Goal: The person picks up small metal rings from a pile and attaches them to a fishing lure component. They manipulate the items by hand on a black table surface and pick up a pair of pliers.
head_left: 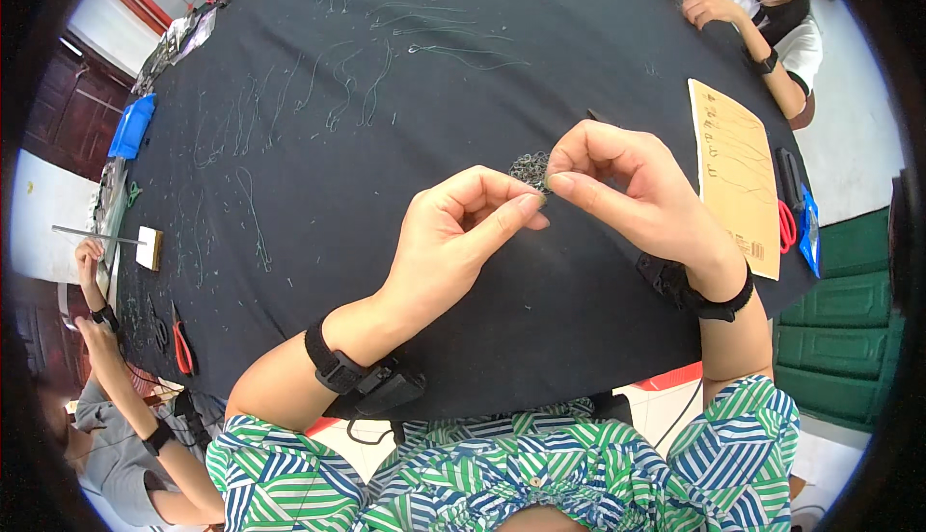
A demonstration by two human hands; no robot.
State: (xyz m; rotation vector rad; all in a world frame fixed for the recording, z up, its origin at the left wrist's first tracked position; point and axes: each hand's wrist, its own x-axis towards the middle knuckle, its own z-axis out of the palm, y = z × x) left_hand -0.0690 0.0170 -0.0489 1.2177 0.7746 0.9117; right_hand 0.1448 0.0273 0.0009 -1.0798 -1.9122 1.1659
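Over the black cloth, my left hand [458,238] is closed, thumb and forefinger pinched together. Just to its right, my right hand [632,190] is pinched in the same way, its fingertips nearly meeting the left ones. Whatever the two pinches hold is too small to make out. Behind the fingertips lies a small heap of dark metal pieces [528,167], like tiny hooks or rings, partly covered by my right fingers. Thin green lines [253,209], some looped or knotted, are spread over the cloth to the left and farther away.
On the right lie a brown sheet with drawn lines [738,175], red-handled scissors [787,227] and a blue packet [810,233]. Red-handled cutters [181,341] and a white block [149,248] are at the left. Co-workers sit at the left and far right edges of the black-covered table [521,339].
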